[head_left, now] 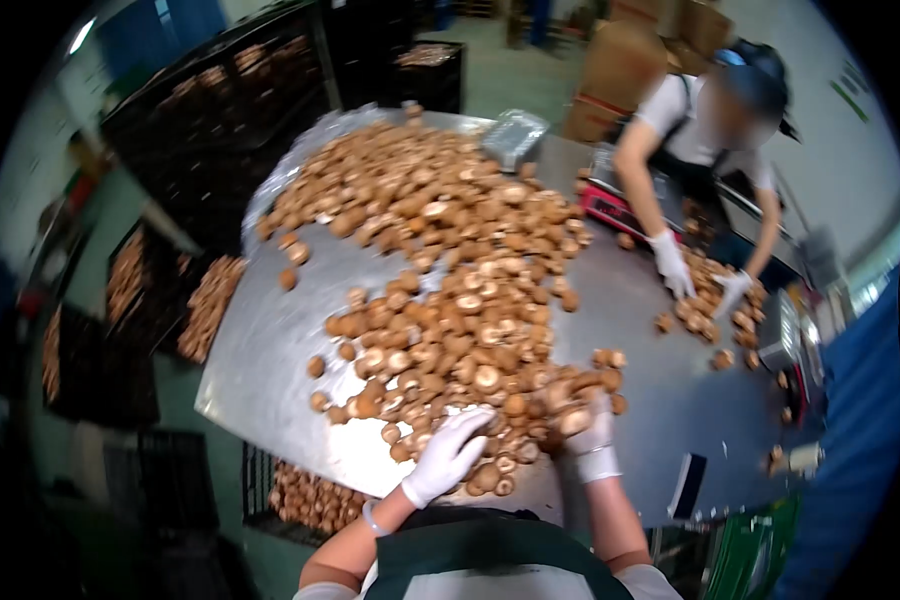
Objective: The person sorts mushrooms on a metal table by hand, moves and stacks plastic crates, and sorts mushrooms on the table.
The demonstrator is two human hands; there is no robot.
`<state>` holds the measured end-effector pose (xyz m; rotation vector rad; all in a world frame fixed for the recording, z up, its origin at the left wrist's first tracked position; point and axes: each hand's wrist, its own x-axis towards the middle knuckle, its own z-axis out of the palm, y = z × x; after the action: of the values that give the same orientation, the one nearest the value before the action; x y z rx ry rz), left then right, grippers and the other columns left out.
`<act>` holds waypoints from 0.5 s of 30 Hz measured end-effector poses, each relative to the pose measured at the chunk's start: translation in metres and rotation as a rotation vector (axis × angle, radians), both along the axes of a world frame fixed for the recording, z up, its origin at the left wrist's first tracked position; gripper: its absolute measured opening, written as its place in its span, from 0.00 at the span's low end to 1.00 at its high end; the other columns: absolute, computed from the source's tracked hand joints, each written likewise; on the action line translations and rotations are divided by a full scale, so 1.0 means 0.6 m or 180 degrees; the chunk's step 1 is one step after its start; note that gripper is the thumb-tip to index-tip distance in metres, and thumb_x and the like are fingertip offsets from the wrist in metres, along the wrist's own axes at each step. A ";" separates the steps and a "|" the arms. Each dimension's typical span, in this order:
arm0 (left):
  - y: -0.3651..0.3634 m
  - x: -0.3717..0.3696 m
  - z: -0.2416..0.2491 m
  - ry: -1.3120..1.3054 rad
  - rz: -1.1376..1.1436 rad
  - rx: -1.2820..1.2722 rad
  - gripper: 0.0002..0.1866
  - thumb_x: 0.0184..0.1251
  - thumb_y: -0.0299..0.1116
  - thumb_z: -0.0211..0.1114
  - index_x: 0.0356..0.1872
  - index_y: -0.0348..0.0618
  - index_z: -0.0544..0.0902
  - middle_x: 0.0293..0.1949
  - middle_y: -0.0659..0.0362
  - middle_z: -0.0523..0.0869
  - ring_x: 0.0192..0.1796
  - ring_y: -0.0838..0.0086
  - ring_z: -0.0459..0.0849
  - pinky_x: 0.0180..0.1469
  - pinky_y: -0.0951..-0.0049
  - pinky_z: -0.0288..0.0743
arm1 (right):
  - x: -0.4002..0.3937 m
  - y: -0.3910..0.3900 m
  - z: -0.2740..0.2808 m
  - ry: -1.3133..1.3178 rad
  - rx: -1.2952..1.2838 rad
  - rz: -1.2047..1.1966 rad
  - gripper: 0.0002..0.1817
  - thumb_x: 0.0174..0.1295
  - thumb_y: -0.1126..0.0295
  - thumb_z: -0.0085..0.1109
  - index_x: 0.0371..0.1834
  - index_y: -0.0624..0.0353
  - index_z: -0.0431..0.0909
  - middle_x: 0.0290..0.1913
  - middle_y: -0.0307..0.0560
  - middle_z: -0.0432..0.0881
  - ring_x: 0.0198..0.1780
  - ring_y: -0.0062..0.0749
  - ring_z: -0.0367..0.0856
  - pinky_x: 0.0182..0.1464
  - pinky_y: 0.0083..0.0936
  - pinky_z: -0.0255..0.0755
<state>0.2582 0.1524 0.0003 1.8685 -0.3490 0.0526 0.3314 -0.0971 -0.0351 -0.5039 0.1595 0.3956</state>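
Brown-capped mushrooms (440,350) lie in a large loose heap on the metal table (260,345). My left hand (448,458), in a white glove, rests against the near edge of the heap. Its fingers are stretched out over the mushrooms and nothing shows in its grasp. To the right, my right hand (596,440), also white-gloved, is closed around a few mushrooms (572,412). Those mushrooms look slightly blurred and cover most of its fingers.
Across the table a co-worker's gloved hands (673,268) touch a smaller mushroom pile (703,310) beside a red scale (610,207). Wrapped trays (513,138) stand at the far edge. A black crate of mushrooms (315,497) sits below the near left edge. A dark flat object (687,486) lies near right.
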 end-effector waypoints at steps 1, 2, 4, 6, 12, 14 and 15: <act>0.007 -0.007 -0.007 0.0111 0.0082 0.0059 0.17 0.67 0.32 0.56 0.55 0.38 0.75 0.56 0.48 0.77 0.60 0.56 0.74 0.63 0.64 0.66 | 0.040 -0.006 0.041 0.0428 0.0232 -0.0423 0.16 0.64 0.57 0.51 0.49 0.56 0.73 0.45 0.46 0.78 0.45 0.37 0.79 0.51 0.36 0.76; 0.014 -0.013 -0.015 0.0012 0.0205 0.0138 0.17 0.67 0.33 0.57 0.55 0.39 0.76 0.54 0.49 0.79 0.57 0.56 0.76 0.60 0.65 0.69 | 0.095 -0.069 -0.030 0.0060 -0.0231 -0.0385 0.15 0.64 0.57 0.53 0.47 0.53 0.74 0.44 0.44 0.78 0.45 0.37 0.79 0.51 0.36 0.76; 0.030 -0.027 -0.026 0.0162 0.0365 0.0091 0.16 0.68 0.33 0.57 0.54 0.40 0.77 0.52 0.49 0.80 0.54 0.57 0.78 0.57 0.65 0.71 | 0.177 -0.153 -0.040 -0.0498 0.0703 0.0093 0.16 0.63 0.56 0.54 0.45 0.57 0.74 0.38 0.47 0.78 0.42 0.39 0.78 0.45 0.39 0.79; 0.046 -0.043 -0.035 0.0277 0.0530 0.0175 0.15 0.68 0.33 0.57 0.53 0.40 0.77 0.50 0.50 0.81 0.53 0.57 0.79 0.56 0.65 0.72 | 0.235 -0.208 -0.036 0.0403 -0.0083 -0.1863 0.19 0.63 0.57 0.56 0.49 0.59 0.73 0.47 0.53 0.78 0.47 0.44 0.78 0.48 0.41 0.78; 0.113 -0.061 -0.059 0.0572 0.2007 -0.0398 0.11 0.63 0.26 0.59 0.46 0.37 0.81 0.45 0.51 0.84 0.50 0.63 0.81 0.56 0.69 0.72 | 0.228 -0.098 -0.007 0.0140 -0.1284 -0.1610 0.26 0.62 0.59 0.57 0.61 0.58 0.67 0.59 0.59 0.71 0.53 0.41 0.76 0.51 0.38 0.78; 0.146 -0.045 -0.076 0.0301 0.2561 -0.0046 0.13 0.62 0.26 0.59 0.47 0.36 0.80 0.47 0.50 0.82 0.53 0.61 0.80 0.58 0.68 0.70 | 0.180 0.055 0.077 -0.0198 -0.2361 -0.0699 0.25 0.63 0.63 0.55 0.63 0.57 0.67 0.60 0.56 0.71 0.53 0.39 0.76 0.52 0.35 0.77; 0.160 -0.032 -0.085 0.0138 0.2632 0.0357 0.15 0.61 0.26 0.60 0.49 0.36 0.78 0.49 0.48 0.81 0.54 0.60 0.78 0.59 0.67 0.70 | 0.196 0.096 0.051 -0.0565 -0.2727 -0.0253 0.23 0.63 0.65 0.53 0.61 0.58 0.70 0.60 0.51 0.73 0.54 0.35 0.76 0.53 0.31 0.75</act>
<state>0.2392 0.2487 -0.0508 2.0065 0.4769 0.5580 0.4488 -0.0392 -0.0048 -1.3674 0.1729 0.1858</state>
